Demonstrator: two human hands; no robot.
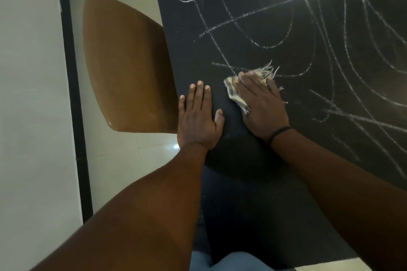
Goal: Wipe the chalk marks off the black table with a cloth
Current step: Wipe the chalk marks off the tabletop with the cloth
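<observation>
Right hand (262, 105) flat on cloth (236, 94)

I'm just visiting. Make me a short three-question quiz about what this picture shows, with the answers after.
1. True or false: the left hand holds the cloth.
2. Which lies closest to the cloth? A) the brown chair B) chalk marks C) the floor
3. Fill in: the right hand wears a dark ____ at the wrist.

Key:
1. False: the left hand lies flat on the bare black table; the right hand presses the cloth.
2. B
3. Band
</observation>
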